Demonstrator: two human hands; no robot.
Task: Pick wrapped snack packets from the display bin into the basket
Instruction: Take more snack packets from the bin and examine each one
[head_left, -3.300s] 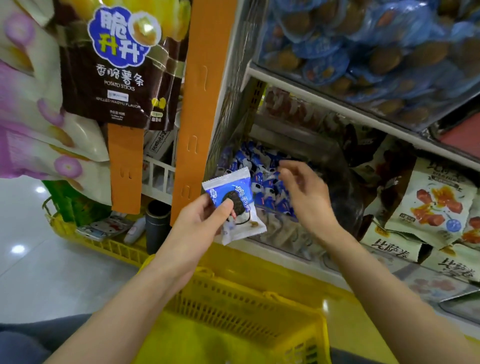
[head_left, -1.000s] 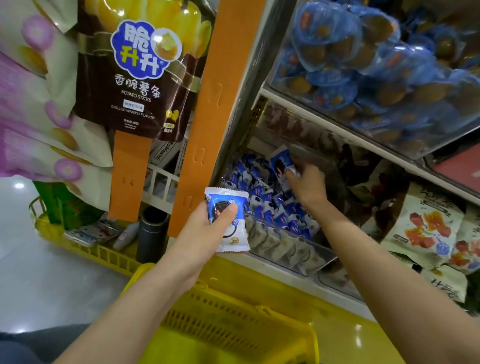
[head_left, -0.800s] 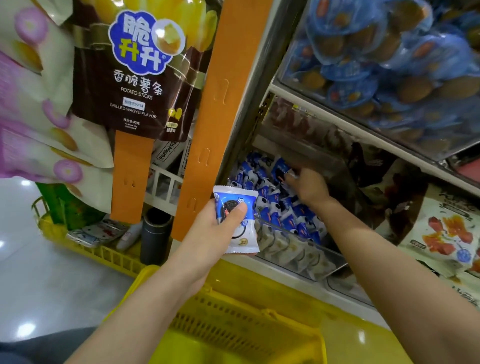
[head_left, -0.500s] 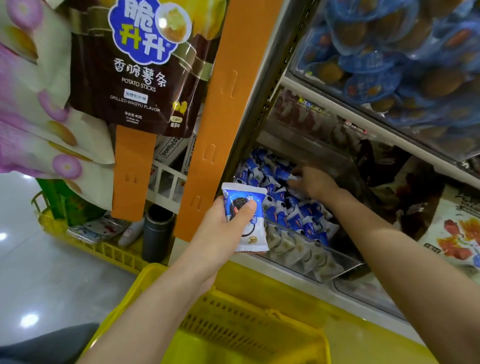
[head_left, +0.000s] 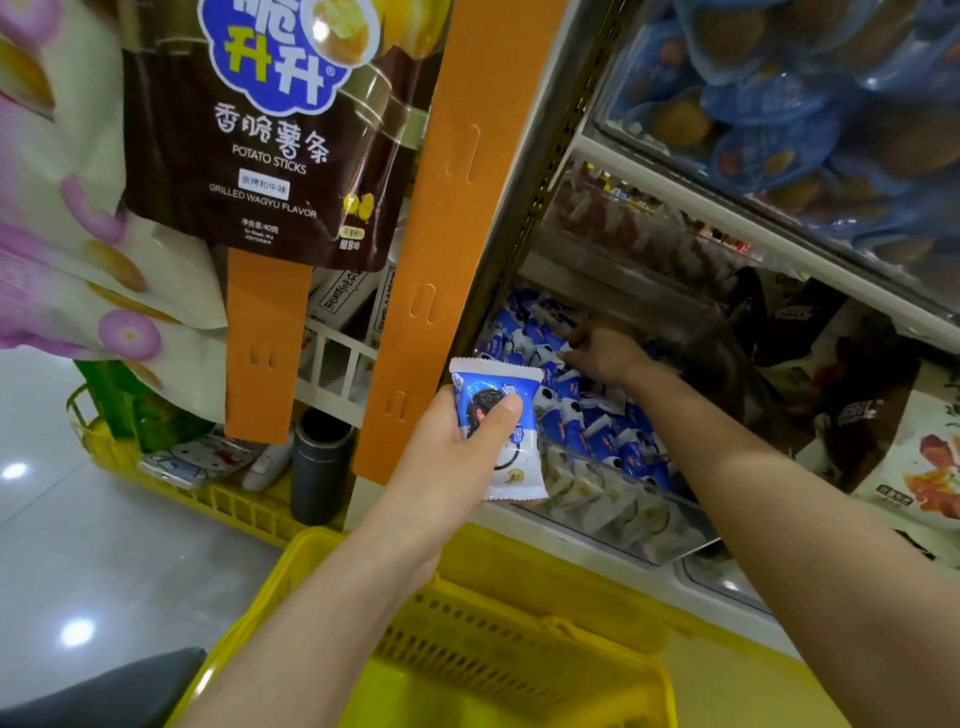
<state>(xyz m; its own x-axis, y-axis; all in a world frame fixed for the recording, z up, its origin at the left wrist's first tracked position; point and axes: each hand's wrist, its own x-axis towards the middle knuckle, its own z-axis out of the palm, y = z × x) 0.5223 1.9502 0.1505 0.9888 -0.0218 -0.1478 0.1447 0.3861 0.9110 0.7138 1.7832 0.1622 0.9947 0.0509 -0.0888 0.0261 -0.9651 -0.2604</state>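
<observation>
My left hand (head_left: 447, 462) grips one blue-and-white wrapped snack packet (head_left: 506, 441) between thumb and fingers, held upright above the yellow basket (head_left: 545, 621) and just in front of the clear display bin (head_left: 628, 512). The bin on the lower shelf is heaped with several more blue packets (head_left: 592, 428). My right hand (head_left: 610, 353) reaches deep into the bin, its fingertips down among the packets at the back left. Whether it holds a packet is hidden by the hand and the dim shelf.
A brown potato-sticks bag (head_left: 270, 135) and orange hanging strips (head_left: 457, 223) hang left of the shelf post. A second yellow basket (head_left: 218, 501) with a dark cylinder (head_left: 319, 462) stands on the floor. Blue-wrapped snacks (head_left: 810, 104) fill the upper shelf; large bags (head_left: 914, 447) lie right.
My right hand carried a packet down to the back of the bin and now sits lower among the pile. My left hand has kept hold of its packet.
</observation>
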